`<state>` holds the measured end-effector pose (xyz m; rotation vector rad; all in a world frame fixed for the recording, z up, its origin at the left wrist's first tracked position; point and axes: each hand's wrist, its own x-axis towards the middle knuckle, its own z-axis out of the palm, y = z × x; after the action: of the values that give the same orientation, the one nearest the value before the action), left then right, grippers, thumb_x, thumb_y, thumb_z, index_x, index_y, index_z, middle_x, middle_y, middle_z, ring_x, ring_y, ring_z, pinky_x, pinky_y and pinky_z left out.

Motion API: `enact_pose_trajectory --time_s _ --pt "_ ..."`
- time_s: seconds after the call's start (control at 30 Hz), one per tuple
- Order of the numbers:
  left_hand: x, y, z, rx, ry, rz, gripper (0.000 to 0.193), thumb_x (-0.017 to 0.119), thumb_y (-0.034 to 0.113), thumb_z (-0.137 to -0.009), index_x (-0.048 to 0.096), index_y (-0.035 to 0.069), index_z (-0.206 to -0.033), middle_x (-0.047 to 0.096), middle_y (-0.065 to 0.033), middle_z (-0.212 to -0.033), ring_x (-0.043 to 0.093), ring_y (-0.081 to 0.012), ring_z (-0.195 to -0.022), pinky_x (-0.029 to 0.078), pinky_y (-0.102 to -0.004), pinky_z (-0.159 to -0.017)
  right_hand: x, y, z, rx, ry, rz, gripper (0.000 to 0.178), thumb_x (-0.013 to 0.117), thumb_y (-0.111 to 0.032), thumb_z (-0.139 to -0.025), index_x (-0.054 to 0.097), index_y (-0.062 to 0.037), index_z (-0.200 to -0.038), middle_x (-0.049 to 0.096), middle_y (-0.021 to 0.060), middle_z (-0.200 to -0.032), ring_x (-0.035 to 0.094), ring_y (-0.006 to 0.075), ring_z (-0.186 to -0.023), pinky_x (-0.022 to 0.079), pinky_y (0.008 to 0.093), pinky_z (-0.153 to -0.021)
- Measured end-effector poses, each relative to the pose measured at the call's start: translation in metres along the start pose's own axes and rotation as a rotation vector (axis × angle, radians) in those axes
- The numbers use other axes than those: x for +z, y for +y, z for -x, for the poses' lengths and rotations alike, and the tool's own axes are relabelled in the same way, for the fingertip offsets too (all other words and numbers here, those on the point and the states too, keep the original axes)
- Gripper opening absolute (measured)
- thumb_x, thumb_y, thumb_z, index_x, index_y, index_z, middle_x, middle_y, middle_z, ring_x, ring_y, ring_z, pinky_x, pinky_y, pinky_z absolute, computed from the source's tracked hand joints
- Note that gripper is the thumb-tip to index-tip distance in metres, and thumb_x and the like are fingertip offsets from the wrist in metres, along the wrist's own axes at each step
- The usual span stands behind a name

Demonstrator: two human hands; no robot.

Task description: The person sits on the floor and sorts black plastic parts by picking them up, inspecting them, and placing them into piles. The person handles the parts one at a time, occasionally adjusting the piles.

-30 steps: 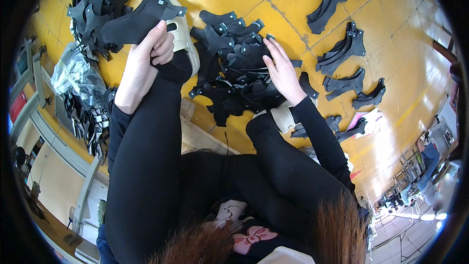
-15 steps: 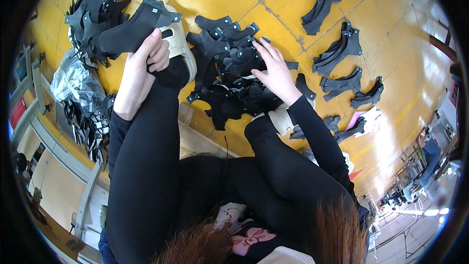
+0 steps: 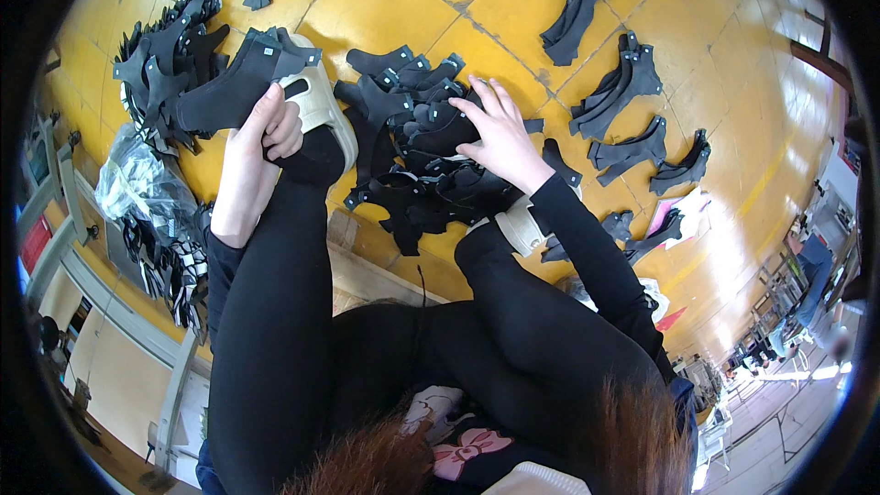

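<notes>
My left hand [image 3: 252, 137] is closed on a small stack of black fabric pieces [image 3: 223, 90], thumb on top, with small pale labels near the upper end. It holds the stack beside my left shoe, a cream clog [image 3: 323, 101]. Between my feet lies a heap of loose black cut pieces [image 3: 399, 197], overlapping, many with the same small labels. Over the heap's right side reaches my right hand [image 3: 504, 137], fingers spread and thumb apart, nothing seen in its grasp. Whether its fingertips touch the pieces I cannot tell.
A tall pile of black pieces [image 3: 170, 64] stands at the far left, above a clear plastic bag [image 3: 147, 179]. Several small black stacks [image 3: 619, 87] lie on the yellow tiled floor [image 3: 513, 18] at the back and right. A metal frame [image 3: 119, 298] runs along the left.
The whole view has shifted slightly, with the floor items appearing lower and further left. My left hand keeps its stack; my right hand stays spread over the heap.
</notes>
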<state>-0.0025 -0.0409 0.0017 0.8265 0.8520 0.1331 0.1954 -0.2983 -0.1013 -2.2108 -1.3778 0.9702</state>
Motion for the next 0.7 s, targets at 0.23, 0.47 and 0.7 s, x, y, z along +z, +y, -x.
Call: enact_pose_trajectory --time_s 0.23,0.47,0.7 --pt "-0.001 0.002 -0.001 0.010 0.005 -0.002 0.040 0.044 0.028 -0.106 0.037 0.014 -0.069 0.027 0.0066 -0.059 0.023 -0.0058 -0.050 0.022 -0.0238 -0.051 -0.003 -0.002 0.009 -0.372 0.008 0.094 0.026 0.071 -0.007 -0.069 0.054 -0.0113 -0.089 0.064 0.0065 -0.084 0.064 0.0267 -0.091 0.047 0.0395 -0.092" --pt "-0.023 -0.001 0.001 -0.041 -0.001 0.159 0.036 0.046 0.027 -0.106 0.039 0.014 -0.074 0.024 0.0059 -0.061 0.019 -0.0065 -0.052 0.020 -0.0255 -0.053 0.014 -0.010 0.008 -0.119 -0.089 0.206 0.016 0.059 -0.016 -0.085 0.067 -0.0128 -0.098 0.067 0.0073 -0.089 0.068 0.0256 -0.089 0.054 0.0400 -0.070" --pt "0.004 0.006 -0.001 -0.071 -0.079 0.058 0.034 0.043 0.026 -0.108 0.040 0.013 -0.077 0.024 0.0056 -0.061 0.018 -0.0065 -0.053 0.022 -0.0255 -0.054 0.022 -0.033 0.023 -0.194 0.003 0.328 0.009 0.063 -0.020 -0.080 0.071 -0.0162 -0.077 0.063 0.0033 -0.083 0.067 0.0215 -0.080 0.050 0.0350 -0.062"
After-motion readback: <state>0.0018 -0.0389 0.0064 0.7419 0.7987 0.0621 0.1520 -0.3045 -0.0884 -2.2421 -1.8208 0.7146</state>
